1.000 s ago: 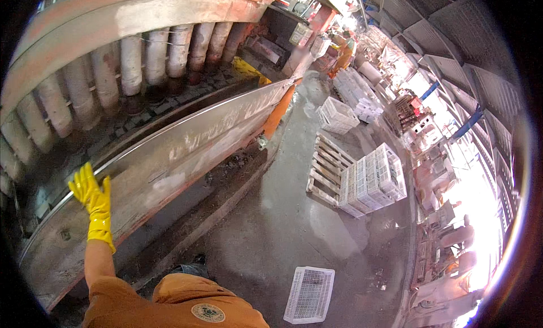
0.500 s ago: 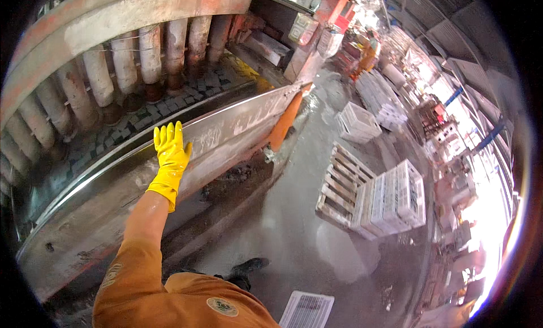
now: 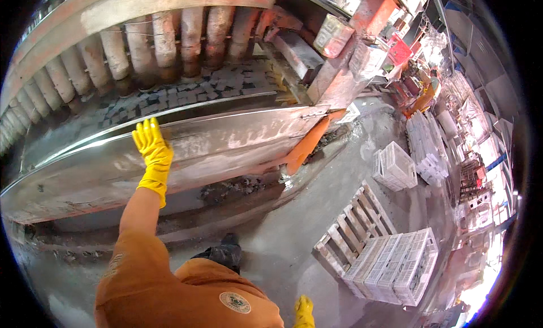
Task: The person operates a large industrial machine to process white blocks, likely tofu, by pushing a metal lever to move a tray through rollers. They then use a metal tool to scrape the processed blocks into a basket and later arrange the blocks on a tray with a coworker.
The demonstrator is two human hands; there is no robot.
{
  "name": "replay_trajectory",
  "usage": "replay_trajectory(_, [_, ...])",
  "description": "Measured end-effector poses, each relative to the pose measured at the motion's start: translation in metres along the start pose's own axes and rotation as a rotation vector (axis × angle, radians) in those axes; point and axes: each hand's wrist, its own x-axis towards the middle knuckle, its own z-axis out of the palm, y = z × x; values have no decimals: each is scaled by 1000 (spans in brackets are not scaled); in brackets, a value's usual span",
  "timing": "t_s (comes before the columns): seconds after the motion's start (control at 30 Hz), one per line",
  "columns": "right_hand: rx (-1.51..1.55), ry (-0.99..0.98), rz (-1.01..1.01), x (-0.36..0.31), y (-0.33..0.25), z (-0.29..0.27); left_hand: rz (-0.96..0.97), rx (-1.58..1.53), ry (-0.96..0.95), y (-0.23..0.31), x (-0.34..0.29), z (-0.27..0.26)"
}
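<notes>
My left hand (image 3: pixel 153 151), in a yellow rubber glove, reaches out with its fingers stretched. It lies at the upper edge of a long, low metal side panel (image 3: pixel 226 134), worn and wet-looking, and seems to rest on it. Nothing is held in it. At the lower edge of the picture, part of my right hand (image 3: pixel 304 312) shows in a matching yellow glove, low over the grey floor. How its fingers are set is hard to make out, and I see no object by it.
Beyond the panel stands a row of thick upright pipes (image 3: pixel 165 42) under a heavy beam. An orange flap (image 3: pixel 308 144) hangs at the panel's far end. On the wet floor (image 3: pixel 283 237) to the right are a wooden pallet (image 3: pixel 352 226), stacked white crates (image 3: pixel 390 266) and more crates (image 3: pixel 395 166). A person (image 3: pixel 427 96) is far off.
The view has turned, and the panel and crates sit differently in it. My right hand has come into view at the bottom. My left hand stays stretched out at the panel's edge.
</notes>
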Motion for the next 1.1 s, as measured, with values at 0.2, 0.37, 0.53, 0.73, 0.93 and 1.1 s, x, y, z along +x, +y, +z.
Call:
replay_trajectory(0.2, [860, 187, 62, 142, -191, -67, -168, 197, 197, -2, -4, 45])
replay_trajectory(0.37, [445, -137, 167, 179, -158, -82, -139, 186, 329, 5, -5, 57])
replay_trajectory(0.53, [405, -142, 465, 228, -146, -123, -281, 371, 271, 8, -10, 58])
replay_trajectory(0.73, [463, -123, 588, 304, -128, -182, -612, 153, 163, 19, -17, 85])
replay_trajectory(0.93, [640, -80, 490, 416, -93, -270, -447, 212, -790, 205, -150, 127])
replay_trajectory(1.1, [702, 65, 228, 532, -98, -368, -201, -121, -1368, 470, -249, 179])
